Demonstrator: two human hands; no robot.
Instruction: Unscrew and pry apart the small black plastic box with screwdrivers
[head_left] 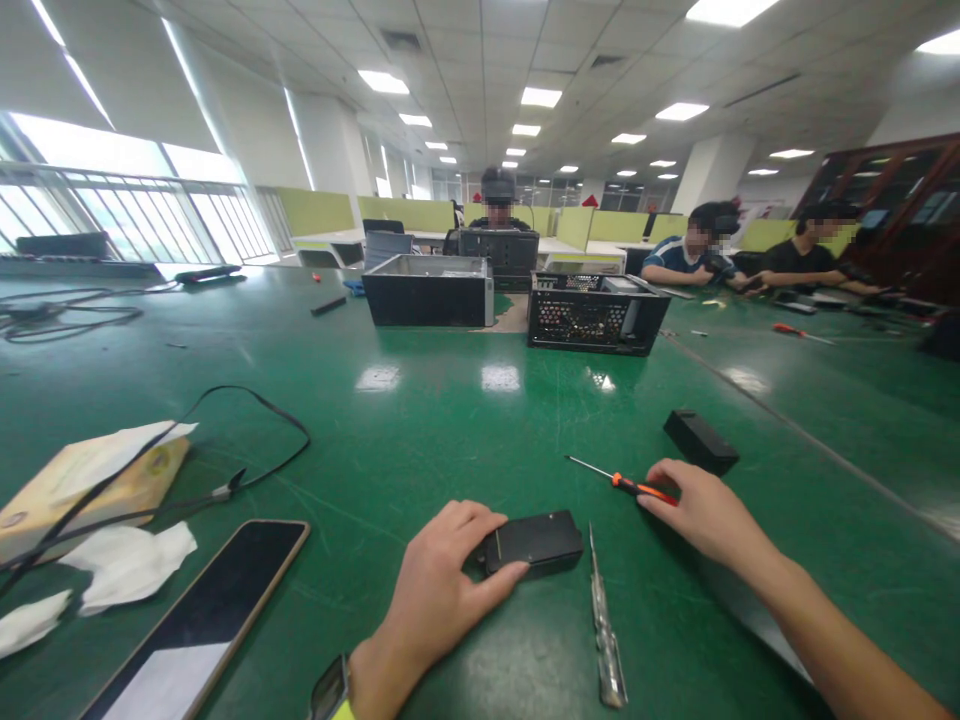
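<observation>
My left hand is closed around the near end of a small black rectangular box on the green table. With thumb and fingers, my right hand grips the orange and black handle of a screwdriver, its shaft pointing left. Between the hands lies a second screwdriver with a clear handle, its tip beside the black box. Another black block rests just beyond my right hand. What the underside of the held box looks like is hidden.
A phone, crumpled tissues, a yellow tissue pack and a black cable lie at left. Two open metal cases stand farther back. Several people sit across the table, and a red screwdriver lies far right.
</observation>
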